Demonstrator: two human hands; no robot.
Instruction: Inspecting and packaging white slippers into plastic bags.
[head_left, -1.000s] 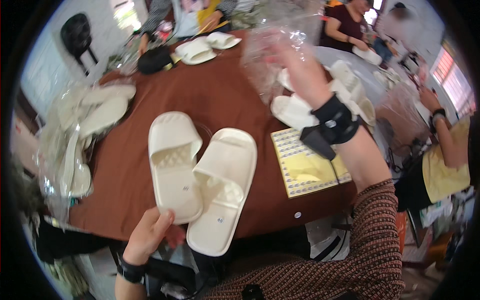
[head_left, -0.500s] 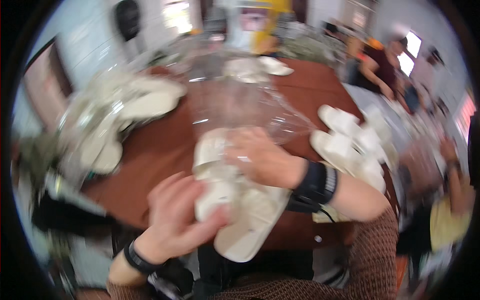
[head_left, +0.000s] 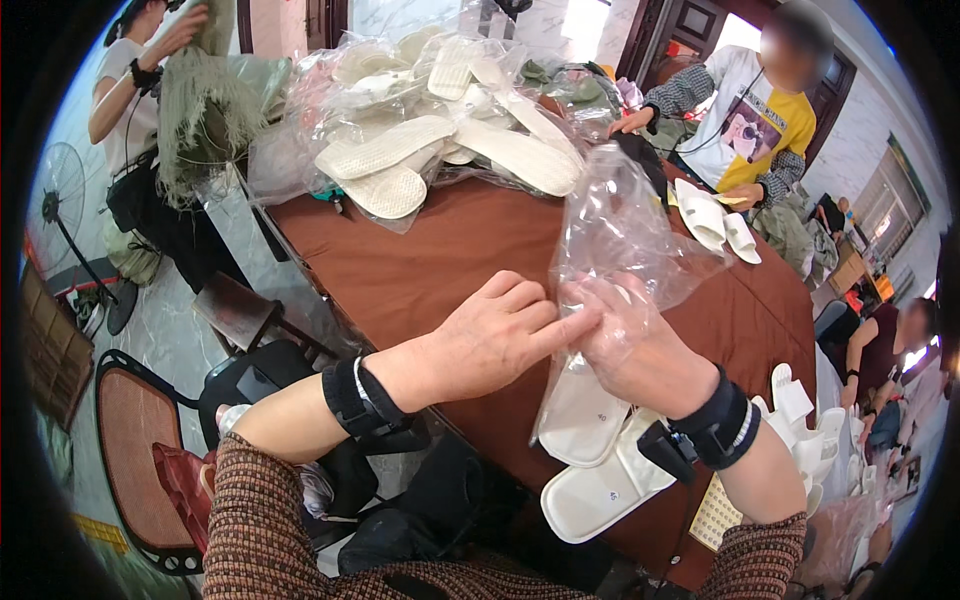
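Clutching clear bag (head_left: 622, 215) in right hand (head_left: 640, 350) — can't tell left hand (head_left: 500, 325) grip — by slipper (head_left: 582, 425) aligned near-vertical, heel toward frame bottom.

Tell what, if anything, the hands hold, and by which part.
Right hand: clear bag, seemingly near its middle. Left hand: any hold cannot be told.

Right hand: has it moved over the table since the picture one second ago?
Yes. Judged against the brown tabletop, the right hand has come from far across back toward the near edge, now beside the left hand.
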